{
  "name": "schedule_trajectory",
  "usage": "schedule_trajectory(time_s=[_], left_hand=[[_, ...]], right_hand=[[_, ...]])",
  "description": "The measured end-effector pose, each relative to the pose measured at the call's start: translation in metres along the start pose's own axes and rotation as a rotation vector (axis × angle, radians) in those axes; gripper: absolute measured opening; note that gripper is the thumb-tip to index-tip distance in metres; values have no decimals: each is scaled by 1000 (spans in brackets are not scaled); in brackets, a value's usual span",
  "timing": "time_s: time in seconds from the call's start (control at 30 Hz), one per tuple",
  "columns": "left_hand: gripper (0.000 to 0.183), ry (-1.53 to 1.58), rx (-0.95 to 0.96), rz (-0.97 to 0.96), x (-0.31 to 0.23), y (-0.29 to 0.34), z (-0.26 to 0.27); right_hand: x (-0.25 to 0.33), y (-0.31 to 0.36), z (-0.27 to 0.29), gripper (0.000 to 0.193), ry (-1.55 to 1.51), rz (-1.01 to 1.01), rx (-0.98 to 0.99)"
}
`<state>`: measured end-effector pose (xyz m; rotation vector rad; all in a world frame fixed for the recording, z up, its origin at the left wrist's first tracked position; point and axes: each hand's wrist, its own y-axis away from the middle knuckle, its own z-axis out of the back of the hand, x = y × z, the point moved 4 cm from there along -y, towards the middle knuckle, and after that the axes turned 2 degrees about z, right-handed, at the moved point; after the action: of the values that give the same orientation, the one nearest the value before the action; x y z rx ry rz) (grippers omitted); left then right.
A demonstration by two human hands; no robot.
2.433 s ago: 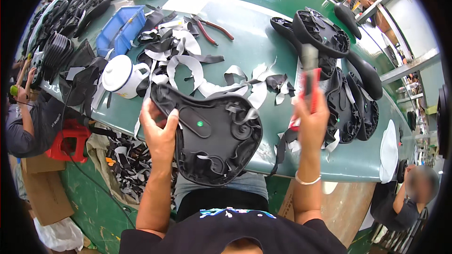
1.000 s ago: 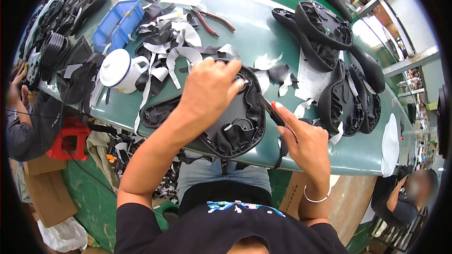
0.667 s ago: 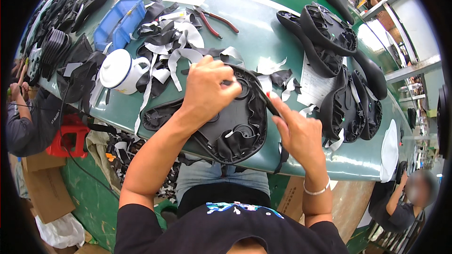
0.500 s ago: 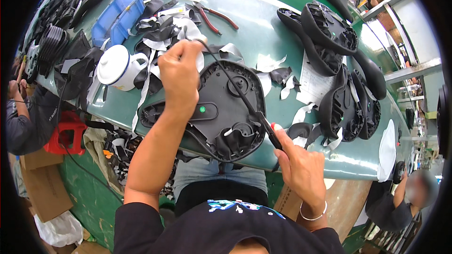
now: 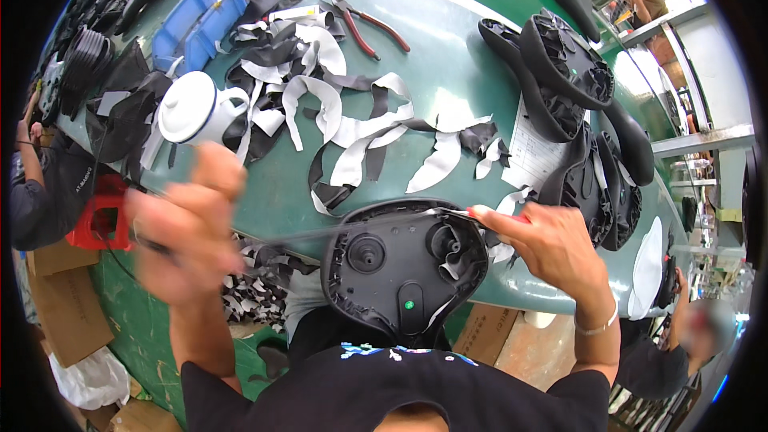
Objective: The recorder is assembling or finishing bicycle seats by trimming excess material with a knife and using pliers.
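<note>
A black saddle lies underside up, reaching over the table's front edge close to my body. My left hand, smeared by motion, is closed on a thin black strip that runs blurred towards the saddle's far rim. At that rim's right side, my right hand grips a slim knife with red on it; its handle is mostly hidden by my fingers. The thumb side of this hand points at the rim, where the strip ends.
Black and white offcuts litter the table beyond the saddle. Pliers, a blue bin and a white lidded mug stand around them. More saddles are piled at the right over a printed sheet. Other people work at both sides.
The saddle has turned round and come nearer my body. My left hand has swung left and down with the strip, and my right hand has moved right and up.
</note>
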<state>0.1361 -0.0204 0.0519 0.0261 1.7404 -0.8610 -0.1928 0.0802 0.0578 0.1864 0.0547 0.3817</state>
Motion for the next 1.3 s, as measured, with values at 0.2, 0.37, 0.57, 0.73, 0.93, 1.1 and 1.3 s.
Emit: schedule_trajectory(time_s=[0.2, 0.37, 0.57, 0.73, 0.93, 1.1, 1.3], left_hand=[[22, -292, 162, 499, 37, -58, -4], [45, -814, 632, 775, 58, -12, -30], [72, 3, -37, 940, 57, 59, -95], [67, 52, -294, 691, 81, 33, -86], [61, -162, -375, 535, 72, 40, -102], [81, -202, -474, 480, 58, 74, -141], [97, -438, -354, 315, 50, 93, -151]], right_hand=[[27, 45, -5, 58, -172, -301, 50], [16, 64, -23, 51, -264, -287, 21], [-2, 20, -15, 51, -489, -184, -36], [11, 6, -59, 56, -242, -235, -148], [61, 57, -97, 61, -624, -444, -317], [91, 70, -98, 61, -839, -533, -334], [117, 100, -90, 57, -1349, -661, -175]])
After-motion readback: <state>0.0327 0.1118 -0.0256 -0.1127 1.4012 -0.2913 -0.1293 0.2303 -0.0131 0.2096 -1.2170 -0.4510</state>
